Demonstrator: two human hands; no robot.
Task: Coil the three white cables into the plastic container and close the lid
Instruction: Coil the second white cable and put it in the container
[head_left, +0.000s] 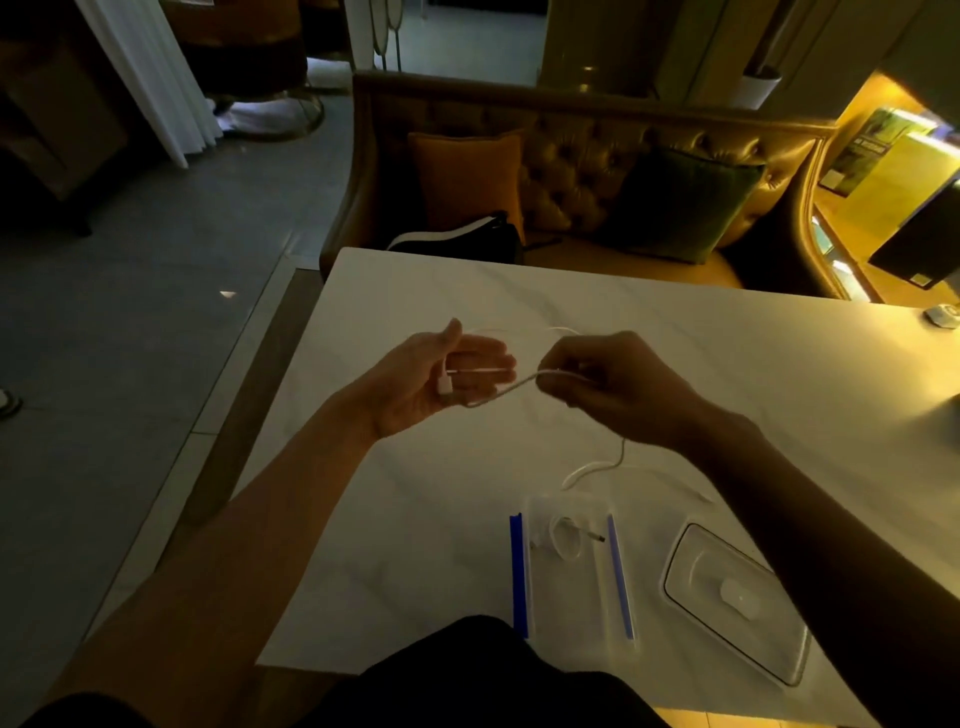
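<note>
White cable (506, 391) held above counter (405, 519): plug end laid across left hand (441, 374), fingers apart, relaxed; pinched by right hand (602, 384) fingers. Loops best kept small to fit plastic container (576, 608).

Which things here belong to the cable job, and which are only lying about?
Job: white cable, between left hand and right hand; plastic container, holding a coiled cable; lid, off, beside it.
Lying about: small round object on the table; black bag and cushions on the sofa.
</note>
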